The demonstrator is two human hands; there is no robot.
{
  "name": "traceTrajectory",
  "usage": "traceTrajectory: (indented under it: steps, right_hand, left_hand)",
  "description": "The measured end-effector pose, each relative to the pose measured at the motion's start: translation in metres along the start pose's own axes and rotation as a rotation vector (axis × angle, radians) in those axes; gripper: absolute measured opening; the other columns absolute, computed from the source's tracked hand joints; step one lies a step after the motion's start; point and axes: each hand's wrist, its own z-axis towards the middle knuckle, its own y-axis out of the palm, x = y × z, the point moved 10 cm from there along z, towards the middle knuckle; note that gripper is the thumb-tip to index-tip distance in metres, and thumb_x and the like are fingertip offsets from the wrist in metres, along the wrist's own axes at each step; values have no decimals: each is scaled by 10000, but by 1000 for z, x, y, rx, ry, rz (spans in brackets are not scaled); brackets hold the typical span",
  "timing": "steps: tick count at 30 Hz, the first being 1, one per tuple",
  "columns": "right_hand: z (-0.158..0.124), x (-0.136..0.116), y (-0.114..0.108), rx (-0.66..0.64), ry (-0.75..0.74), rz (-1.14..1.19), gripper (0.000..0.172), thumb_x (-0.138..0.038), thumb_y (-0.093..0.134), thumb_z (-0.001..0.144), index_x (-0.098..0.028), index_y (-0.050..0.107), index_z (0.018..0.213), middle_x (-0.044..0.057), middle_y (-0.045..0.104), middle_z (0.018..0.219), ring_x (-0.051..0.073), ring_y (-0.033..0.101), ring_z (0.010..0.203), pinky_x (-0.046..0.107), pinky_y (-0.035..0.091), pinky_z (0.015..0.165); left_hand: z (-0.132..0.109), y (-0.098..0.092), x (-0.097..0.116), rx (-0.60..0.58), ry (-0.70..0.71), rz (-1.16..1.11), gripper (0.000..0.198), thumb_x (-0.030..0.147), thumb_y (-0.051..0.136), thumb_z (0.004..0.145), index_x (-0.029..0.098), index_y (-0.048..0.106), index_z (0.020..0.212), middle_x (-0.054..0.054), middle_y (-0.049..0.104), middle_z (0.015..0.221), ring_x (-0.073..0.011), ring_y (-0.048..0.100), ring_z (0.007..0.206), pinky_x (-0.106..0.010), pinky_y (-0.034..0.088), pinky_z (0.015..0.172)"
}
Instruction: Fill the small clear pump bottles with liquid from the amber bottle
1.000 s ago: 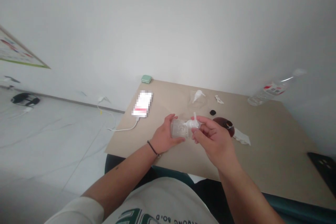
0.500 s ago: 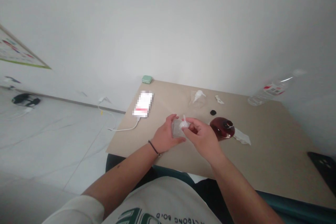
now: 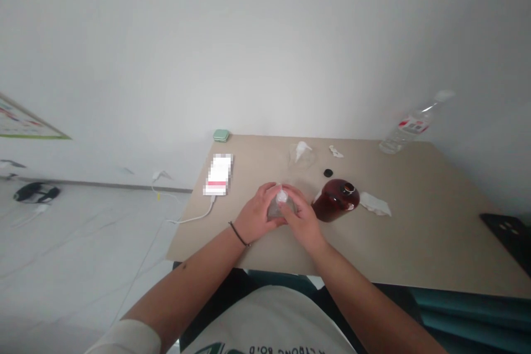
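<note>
My left hand [image 3: 259, 214] is curled around the left side of a small clear bottle [image 3: 275, 212], held upright over the table. A white pump head [image 3: 282, 197] sits at the bottle's top. My right hand [image 3: 306, 222] closes on the pump head from the right, thumb on the near side and fingers reaching over the far side. Its fingertips are partly hidden. Just right of that hand stands a dark red-brown bottle [image 3: 334, 199] with an uncapped neck. A black cap [image 3: 328, 173] lies behind it.
At the back are another clear container with a white pump [image 3: 302, 150], a crumpled white scrap [image 3: 336, 152] and a water bottle [image 3: 409, 126]. A folded tissue [image 3: 375, 203] lies right of the red-brown bottle. Left: a plugged-in phone [image 3: 218, 175] and green case [image 3: 221, 135]. A dark phone [image 3: 506, 235] lies far right.
My right hand has moved in closer to my left, its fingers now wrapped over the pump bottle's top. The whole view has shifted slightly.
</note>
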Motion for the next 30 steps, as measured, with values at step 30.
traceTrajectory:
  steps: [30]
  right_hand:
    - [-9, 35, -2, 55, 118, 468, 208, -293, 585, 820, -295, 725, 974, 40, 641, 1289, 280, 583, 1248, 495, 444, 1078]
  left_hand:
    - [-4, 10, -2, -75, -27, 81, 666, 448, 752, 826, 257, 434, 1379, -141, 497, 1386, -292, 614, 1194, -484, 568, 970]
